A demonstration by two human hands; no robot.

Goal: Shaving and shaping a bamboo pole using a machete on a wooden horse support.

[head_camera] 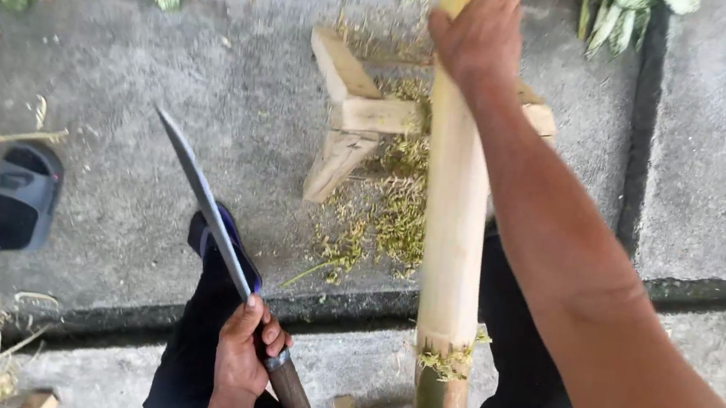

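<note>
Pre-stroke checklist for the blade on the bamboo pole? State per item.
1. Left hand wrapped firmly on the knife handle: ok.
2. Right hand gripping the bamboo pole near its far end: ok.
3. Blade clear of the pole, raised to its left with the tip pointing away: ok.
4. Pole resting on the wooden stand: cannot tell, the contact is hidden behind the pole.
5. Right forearm out of the blade's path: not ok, it lies along the pole's right side.
6. Sandalled foot at the left edge apart from the blade: ok.
</note>
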